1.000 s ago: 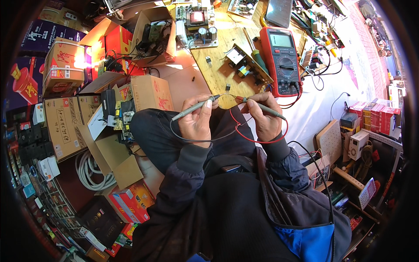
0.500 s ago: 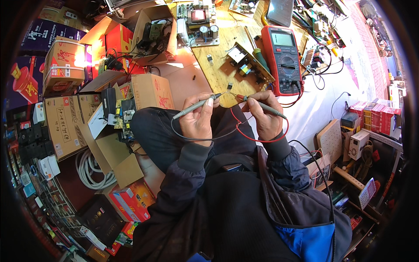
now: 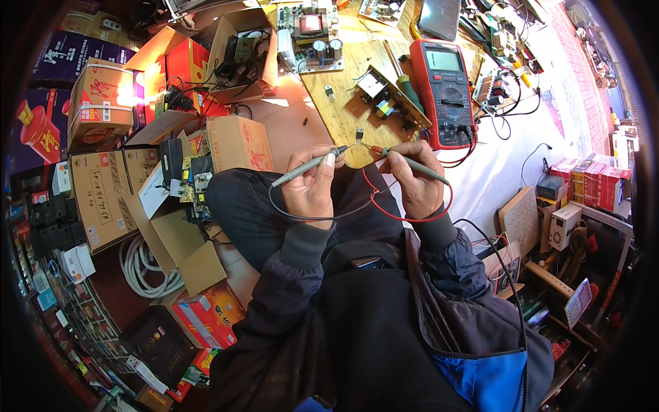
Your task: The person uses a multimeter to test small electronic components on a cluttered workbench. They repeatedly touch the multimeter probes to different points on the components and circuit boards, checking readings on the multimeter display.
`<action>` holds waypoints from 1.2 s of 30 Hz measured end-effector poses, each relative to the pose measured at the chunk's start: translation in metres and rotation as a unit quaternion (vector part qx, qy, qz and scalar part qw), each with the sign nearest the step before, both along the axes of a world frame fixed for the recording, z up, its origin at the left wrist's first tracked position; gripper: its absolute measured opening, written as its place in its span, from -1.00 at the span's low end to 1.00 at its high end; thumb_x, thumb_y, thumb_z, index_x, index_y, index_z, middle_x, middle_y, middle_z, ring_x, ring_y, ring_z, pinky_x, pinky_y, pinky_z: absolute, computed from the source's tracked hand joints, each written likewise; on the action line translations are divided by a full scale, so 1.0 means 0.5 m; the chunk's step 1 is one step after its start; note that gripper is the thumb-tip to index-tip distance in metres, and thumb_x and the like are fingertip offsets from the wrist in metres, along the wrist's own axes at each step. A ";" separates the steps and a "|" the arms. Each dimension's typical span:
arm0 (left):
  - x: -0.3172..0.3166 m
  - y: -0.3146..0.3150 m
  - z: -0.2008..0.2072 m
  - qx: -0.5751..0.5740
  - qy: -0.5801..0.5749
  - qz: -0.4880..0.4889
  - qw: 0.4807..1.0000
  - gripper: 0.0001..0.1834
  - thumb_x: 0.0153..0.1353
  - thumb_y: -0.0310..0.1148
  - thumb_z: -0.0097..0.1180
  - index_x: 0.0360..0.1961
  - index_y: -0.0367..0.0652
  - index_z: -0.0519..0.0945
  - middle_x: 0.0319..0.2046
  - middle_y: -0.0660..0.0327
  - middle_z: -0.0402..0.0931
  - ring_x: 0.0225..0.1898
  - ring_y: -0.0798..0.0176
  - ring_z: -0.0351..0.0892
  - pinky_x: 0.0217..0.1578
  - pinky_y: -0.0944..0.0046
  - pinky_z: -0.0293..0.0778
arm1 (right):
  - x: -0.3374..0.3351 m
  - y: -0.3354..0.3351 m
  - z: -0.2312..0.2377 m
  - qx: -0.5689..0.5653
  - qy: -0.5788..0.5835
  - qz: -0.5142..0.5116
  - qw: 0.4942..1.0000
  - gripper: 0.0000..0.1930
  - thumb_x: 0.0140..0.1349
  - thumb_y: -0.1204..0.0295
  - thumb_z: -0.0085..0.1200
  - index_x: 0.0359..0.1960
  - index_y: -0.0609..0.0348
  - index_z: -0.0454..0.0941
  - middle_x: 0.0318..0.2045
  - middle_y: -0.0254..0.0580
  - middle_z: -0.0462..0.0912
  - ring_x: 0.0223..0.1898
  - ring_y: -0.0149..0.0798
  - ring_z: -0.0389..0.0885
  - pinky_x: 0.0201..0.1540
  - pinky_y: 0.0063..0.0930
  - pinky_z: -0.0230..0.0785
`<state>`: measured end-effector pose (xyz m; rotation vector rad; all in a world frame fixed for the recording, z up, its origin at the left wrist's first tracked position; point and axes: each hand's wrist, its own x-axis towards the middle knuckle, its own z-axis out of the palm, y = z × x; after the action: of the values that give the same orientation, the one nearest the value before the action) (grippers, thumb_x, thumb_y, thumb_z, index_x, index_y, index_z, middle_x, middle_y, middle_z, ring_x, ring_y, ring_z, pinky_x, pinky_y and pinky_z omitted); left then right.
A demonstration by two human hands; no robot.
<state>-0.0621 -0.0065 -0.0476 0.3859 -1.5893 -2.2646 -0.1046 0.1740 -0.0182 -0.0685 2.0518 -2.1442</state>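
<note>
My left hand (image 3: 309, 189) is closed around a grey multimeter probe (image 3: 296, 172) with a black collar near its tip. My right hand (image 3: 419, 182) grips a second probe (image 3: 427, 170), grey with a red collar. Both tips point inward at the legs of a small black transistor (image 3: 359, 134) near the wooden board's front edge. Whether each tip touches a leg is too small to tell. A black lead and a red lead loop below my hands. The red and grey multimeter (image 3: 451, 99) lies beyond my right hand, its screen facing up.
A second transistor (image 3: 329, 92) lies on the wooden board (image 3: 322, 117). Beyond my hands are a small circuit board (image 3: 388, 103), a green-handled screwdriver (image 3: 410, 89) and a larger power board (image 3: 312, 38). Cardboard boxes (image 3: 103, 196) crowd the left; a wooden stool-like panel (image 3: 519, 220) stands right.
The transistor and the right probe's tip have shifted very slightly up and left. Both hands keep their grip and stay nearly still.
</note>
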 end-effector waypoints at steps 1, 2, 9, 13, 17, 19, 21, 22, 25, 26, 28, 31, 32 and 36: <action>0.000 0.000 0.000 0.001 0.000 0.000 1.000 -0.87 0.50 -0.53 0.17 -0.02 -0.33 0.55 -0.09 -0.02 0.67 -0.10 0.14 0.75 0.04 0.13 0.72 | 0.000 -0.001 0.000 -0.001 -0.003 -0.001 1.000 -0.83 0.52 0.42 0.18 -0.13 0.31 0.56 -0.28 -0.19 0.75 -0.28 -0.49 0.64 -0.17 -0.58 0.48; 0.000 0.000 0.000 0.002 -0.002 0.000 1.000 -0.87 0.50 -0.53 0.17 -0.02 -0.33 0.55 -0.09 -0.02 0.67 -0.10 0.14 0.75 0.04 0.13 0.72 | 0.000 0.000 0.000 0.005 0.001 -0.001 1.000 -0.84 0.52 0.42 0.18 -0.13 0.31 0.56 -0.29 -0.19 0.75 -0.28 -0.49 0.63 -0.18 -0.58 0.48; 0.000 0.000 -0.001 -0.005 -0.001 0.001 1.000 -0.88 0.49 -0.54 0.17 -0.02 -0.33 0.55 -0.09 -0.02 0.68 -0.09 0.13 0.76 0.04 0.13 0.73 | 0.003 0.001 -0.002 0.007 0.015 0.001 1.000 -0.86 0.51 0.45 0.17 -0.12 0.31 0.56 -0.33 -0.23 0.73 -0.31 -0.50 0.62 -0.20 -0.59 0.47; -0.001 0.001 -0.001 -0.002 -0.001 0.003 1.000 -0.88 0.49 -0.54 0.17 -0.02 -0.33 0.55 -0.08 -0.02 0.68 -0.08 0.13 0.76 0.04 0.13 0.73 | 0.001 -0.004 -0.008 0.001 0.022 0.006 1.000 -0.87 0.49 0.48 0.18 -0.12 0.32 0.56 -0.34 -0.22 0.73 -0.32 -0.49 0.63 -0.21 -0.59 0.48; 0.001 0.002 0.001 -0.001 -0.006 0.003 1.000 -0.88 0.49 -0.54 0.17 -0.02 -0.32 0.55 -0.08 -0.02 0.68 -0.08 0.13 0.76 0.04 0.14 0.73 | 0.001 -0.005 -0.009 0.022 0.026 0.008 0.999 -0.87 0.47 0.49 0.20 -0.11 0.33 0.57 -0.32 -0.20 0.74 -0.31 -0.47 0.66 -0.20 -0.57 0.50; 0.000 0.003 0.001 0.002 -0.005 0.005 1.000 -0.88 0.49 -0.54 0.17 -0.02 -0.32 0.55 -0.08 -0.01 0.68 -0.08 0.14 0.76 0.04 0.14 0.73 | 0.000 -0.005 -0.007 0.042 0.044 0.013 0.998 -0.87 0.47 0.49 0.21 -0.11 0.33 0.58 -0.31 -0.19 0.75 -0.30 -0.47 0.68 -0.19 -0.56 0.52; -0.001 0.004 0.001 0.000 -0.005 0.006 1.000 -0.88 0.49 -0.54 0.17 -0.02 -0.32 0.55 -0.08 -0.01 0.68 -0.08 0.14 0.76 0.04 0.14 0.73 | 0.001 -0.001 -0.003 0.065 0.041 0.026 0.997 -0.86 0.50 0.47 0.19 -0.09 0.32 0.56 -0.28 -0.17 0.73 -0.25 -0.41 0.69 -0.12 -0.52 0.55; -0.001 0.004 0.001 -0.003 -0.005 0.006 1.000 -0.88 0.49 -0.54 0.17 -0.02 -0.32 0.55 -0.08 -0.01 0.68 -0.08 0.14 0.76 0.04 0.14 0.73 | 0.002 0.000 -0.001 0.075 0.041 0.032 0.996 -0.85 0.52 0.46 0.17 -0.08 0.31 0.55 -0.26 -0.16 0.71 -0.23 -0.38 0.70 -0.09 -0.50 0.56; -0.001 0.003 0.002 -0.006 -0.004 0.006 1.000 -0.89 0.49 -0.55 0.16 -0.02 -0.32 0.55 -0.08 -0.01 0.68 -0.08 0.14 0.76 0.04 0.14 0.74 | 0.001 -0.005 0.000 0.058 0.050 0.013 0.997 -0.88 0.46 0.50 0.21 -0.13 0.33 0.59 -0.30 -0.19 0.75 -0.29 -0.46 0.69 -0.18 -0.55 0.53; -0.001 0.003 0.002 -0.006 -0.004 0.006 1.000 -0.89 0.49 -0.55 0.16 -0.02 -0.32 0.55 -0.08 -0.01 0.68 -0.08 0.14 0.77 0.03 0.14 0.74 | 0.001 -0.006 0.000 0.056 0.051 0.010 0.997 -0.88 0.45 0.50 0.22 -0.13 0.33 0.59 -0.31 -0.20 0.75 -0.29 -0.46 0.69 -0.19 -0.55 0.53; -0.001 0.004 0.002 -0.005 -0.002 0.006 1.000 -0.89 0.49 -0.54 0.16 -0.02 -0.32 0.55 -0.08 -0.01 0.68 -0.08 0.14 0.77 0.03 0.14 0.74 | 0.001 -0.007 0.000 0.056 0.050 0.005 0.997 -0.88 0.45 0.50 0.23 -0.13 0.32 0.60 -0.33 -0.21 0.74 -0.30 -0.45 0.69 -0.20 -0.55 0.52; -0.001 0.003 0.002 -0.007 -0.004 0.006 1.000 -0.88 0.49 -0.54 0.17 -0.02 -0.33 0.55 -0.08 -0.01 0.68 -0.08 0.14 0.76 0.03 0.15 0.74 | 0.000 0.000 0.003 0.113 0.070 0.035 0.991 -0.88 0.51 0.48 0.16 -0.09 0.30 0.56 -0.28 -0.21 0.72 -0.27 -0.42 0.66 -0.17 -0.54 0.51; 0.000 0.003 0.002 -0.008 -0.009 0.006 1.000 -0.88 0.49 -0.54 0.17 -0.02 -0.33 0.55 -0.08 -0.02 0.68 -0.08 0.14 0.76 0.03 0.15 0.74 | 0.001 0.001 0.004 0.115 0.071 0.043 0.990 -0.89 0.51 0.49 0.16 -0.09 0.30 0.57 -0.28 -0.22 0.72 -0.27 -0.43 0.66 -0.17 -0.54 0.51; 0.000 0.003 0.002 -0.001 -0.008 0.006 1.000 -0.87 0.49 -0.53 0.17 -0.02 -0.33 0.55 -0.08 -0.02 0.68 -0.08 0.14 0.76 0.03 0.15 0.73 | 0.003 0.003 0.003 0.123 0.084 0.049 0.988 -0.89 0.51 0.50 0.16 -0.09 0.30 0.57 -0.28 -0.22 0.72 -0.29 -0.45 0.64 -0.19 -0.56 0.49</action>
<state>-0.0623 -0.0049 -0.0467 0.4135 -1.5929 -2.2562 -0.1033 0.1756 -0.0166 -0.3216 2.3366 -1.8712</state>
